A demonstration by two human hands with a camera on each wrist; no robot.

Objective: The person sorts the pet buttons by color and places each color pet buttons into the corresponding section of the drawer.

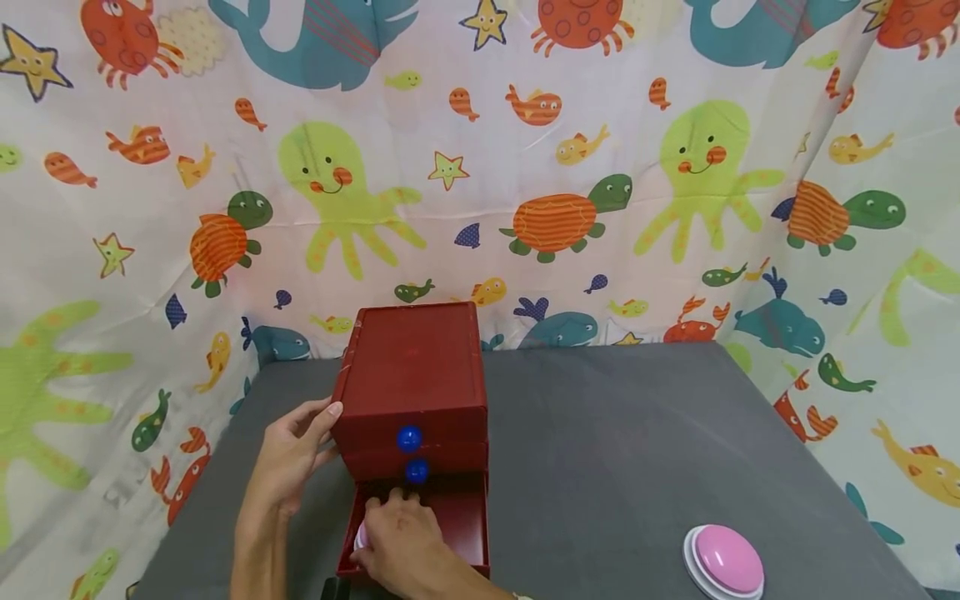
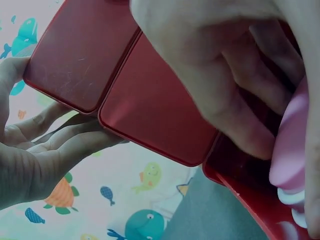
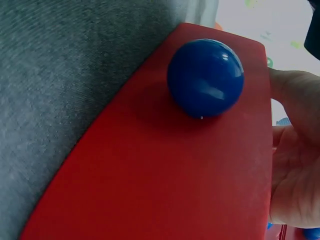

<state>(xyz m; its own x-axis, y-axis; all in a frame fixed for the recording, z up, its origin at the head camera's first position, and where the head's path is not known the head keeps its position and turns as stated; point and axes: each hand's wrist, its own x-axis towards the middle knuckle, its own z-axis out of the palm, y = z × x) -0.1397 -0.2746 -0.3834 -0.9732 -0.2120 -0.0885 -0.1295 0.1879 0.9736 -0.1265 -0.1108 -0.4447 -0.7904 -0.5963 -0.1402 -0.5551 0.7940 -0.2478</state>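
A red drawer cabinet (image 1: 408, 358) stands on the table, its bottom drawer (image 1: 468, 521) pulled out toward me. My left hand (image 1: 288, 454) holds the cabinet by its left side, thumb at the upper front corner and fingers along the side wall. Inside the drawer, my right hand (image 1: 405, 542) grips a pink dome button with a white base (image 2: 292, 145), its fingers bent over the dome; the hand hides most of it. A blue knob (image 3: 205, 77) sticks out from the open drawer's red front in the right wrist view.
A second pink dome button (image 1: 727, 560) on a white base lies on the grey table (image 1: 592, 442) at the right. Two blue knobs (image 1: 409, 439) mark the closed upper drawers. A cloth printed with sea animals (image 1: 480, 150) hangs behind and along both sides.
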